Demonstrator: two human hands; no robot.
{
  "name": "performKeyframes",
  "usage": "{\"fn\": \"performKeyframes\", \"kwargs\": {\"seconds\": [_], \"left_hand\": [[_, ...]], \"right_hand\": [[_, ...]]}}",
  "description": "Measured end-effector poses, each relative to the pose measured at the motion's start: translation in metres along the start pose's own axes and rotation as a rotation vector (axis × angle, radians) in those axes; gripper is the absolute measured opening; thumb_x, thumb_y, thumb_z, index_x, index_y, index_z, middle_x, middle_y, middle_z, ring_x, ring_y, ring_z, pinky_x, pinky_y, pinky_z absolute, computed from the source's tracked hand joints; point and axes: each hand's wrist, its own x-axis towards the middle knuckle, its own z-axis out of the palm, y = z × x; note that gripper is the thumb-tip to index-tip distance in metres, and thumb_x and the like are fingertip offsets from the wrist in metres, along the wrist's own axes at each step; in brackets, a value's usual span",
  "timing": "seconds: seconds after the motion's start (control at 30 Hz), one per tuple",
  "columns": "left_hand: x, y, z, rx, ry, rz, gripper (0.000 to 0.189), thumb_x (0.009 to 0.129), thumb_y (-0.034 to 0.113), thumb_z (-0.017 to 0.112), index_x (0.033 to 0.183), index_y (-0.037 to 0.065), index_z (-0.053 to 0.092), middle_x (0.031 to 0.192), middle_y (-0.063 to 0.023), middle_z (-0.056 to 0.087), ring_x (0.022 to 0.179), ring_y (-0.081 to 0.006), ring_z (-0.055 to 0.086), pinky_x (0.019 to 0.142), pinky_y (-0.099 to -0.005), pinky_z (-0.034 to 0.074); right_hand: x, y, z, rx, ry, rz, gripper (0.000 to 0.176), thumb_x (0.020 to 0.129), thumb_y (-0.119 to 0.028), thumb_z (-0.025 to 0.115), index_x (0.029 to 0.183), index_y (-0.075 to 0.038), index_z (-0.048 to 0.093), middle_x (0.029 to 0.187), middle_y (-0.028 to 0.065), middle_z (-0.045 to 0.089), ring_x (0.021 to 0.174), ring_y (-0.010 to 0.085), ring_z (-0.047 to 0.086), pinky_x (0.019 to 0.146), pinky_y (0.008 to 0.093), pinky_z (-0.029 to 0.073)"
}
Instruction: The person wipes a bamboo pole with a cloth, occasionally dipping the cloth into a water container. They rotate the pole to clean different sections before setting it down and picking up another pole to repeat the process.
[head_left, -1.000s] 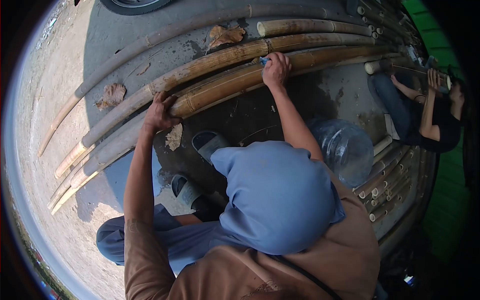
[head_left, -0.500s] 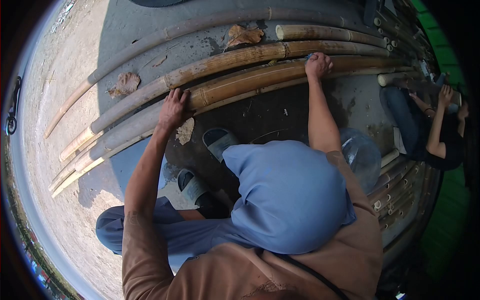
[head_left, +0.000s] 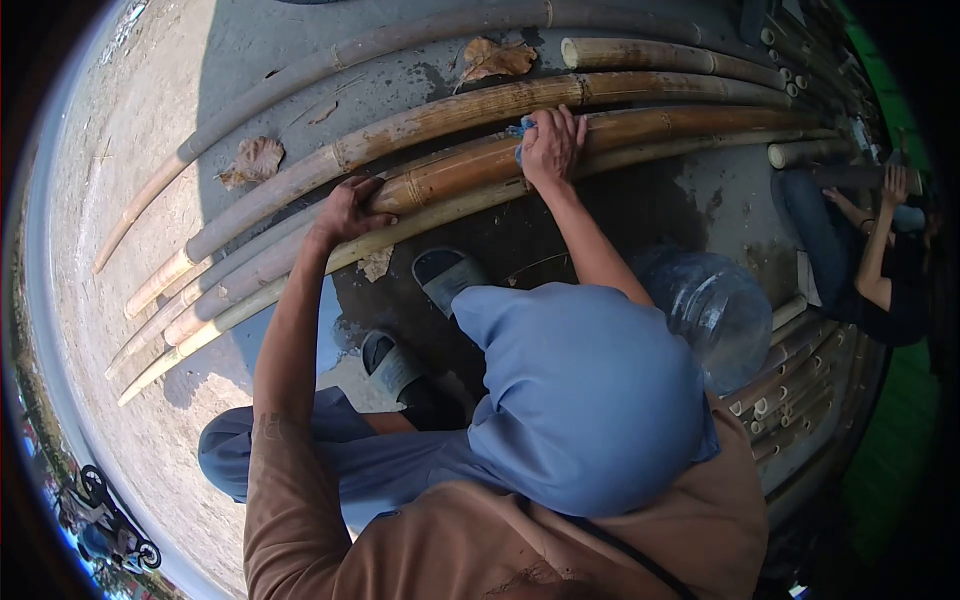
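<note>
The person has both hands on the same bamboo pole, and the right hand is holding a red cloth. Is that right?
Not quite: the cloth in the right hand is blue, not red, as the head view shows. The right hand and left hand are on the same bamboo pole.

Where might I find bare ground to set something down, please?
Bare ground lies between the clear jug and the pale pole nearest the person. Sunlit ground left of the poles is open. The brown pole is crowded by the left hand, right hand and blue cloth.
</note>
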Motion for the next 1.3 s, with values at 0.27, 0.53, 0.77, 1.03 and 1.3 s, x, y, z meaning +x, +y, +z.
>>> {"fn": "performKeyframes", "kwargs": {"seconds": [0.27, 0.53, 0.77, 1.03, 1.3], "left_hand": [[0.000, 0.002, 0.010, 0.020, -0.023, 0.029, 0.087, 0.068, 0.047, 0.091, 0.138, -0.001, 0.068, 0.128, -0.0246, 0.065, 0.124, -0.0419, 0.061, 0.105, -0.0473, 0.051], [-0.003, -0.006, 0.012, 0.027, 0.057, 0.029, 0.087, 0.067, 0.044, 0.092, 0.137, -0.002, 0.068, 0.126, -0.0235, 0.065, 0.121, -0.0413, 0.062, 0.105, -0.0463, 0.052], [0.004, 0.001, 0.010, 0.033, 0.009, 0.024, 0.088, 0.066, 0.046, 0.092, 0.136, -0.002, 0.069, 0.126, -0.0241, 0.067, 0.123, -0.0405, 0.062, 0.105, -0.0451, 0.052], [-0.003, -0.009, 0.020, 0.057, 0.082, 0.043, 0.088, 0.066, 0.048, 0.093, 0.136, -0.001, 0.070, 0.137, -0.0272, 0.064, 0.129, -0.0417, 0.061, 0.110, -0.0450, 0.051], [0.001, -0.006, 0.018, -0.007, 0.069, 0.056, 0.087, 0.063, 0.045, 0.094, 0.134, -0.001, 0.071, 0.122, -0.0223, 0.068, 0.119, -0.0399, 0.064, 0.103, -0.0460, 0.053]], "right_hand": [[-0.017, -0.038, 0.009, -0.012, -0.042, 0.003, 0.021, 0.091, -0.013, 0.068, 0.112, -0.011, 0.064, 0.123, 0.0134, 0.065, 0.137, 0.0385, 0.053, 0.124, 0.0595, 0.032], [-0.052, -0.111, 0.016, 0.202, -0.230, -0.166, 0.029, 0.092, -0.018, 0.067, 0.120, -0.011, 0.063, 0.132, 0.0119, 0.061, 0.145, 0.0390, 0.047, 0.127, 0.0614, 0.025], [-0.038, -0.060, 0.011, -0.003, 0.027, 0.065, 0.031, 0.090, -0.011, 0.067, 0.119, -0.009, 0.057, 0.135, 0.0134, 0.057, 0.143, 0.0397, 0.046, 0.125, 0.0656, 0.025], [-0.088, -0.111, 0.015, 0.357, -0.174, -0.332, 0.034, 0.091, -0.010, 0.065, 0.124, -0.013, 0.055, 0.147, 0.0145, 0.053, 0.152, 0.0405, 0.040, 0.127, 0.0645, 0.022], [-0.099, -0.154, 0.022, 0.358, -0.197, -0.275, 0.031, 0.091, -0.009, 0.063, 0.121, -0.010, 0.055, 0.146, 0.0138, 0.054, 0.153, 0.0413, 0.039, 0.128, 0.0668, 0.017]]}}
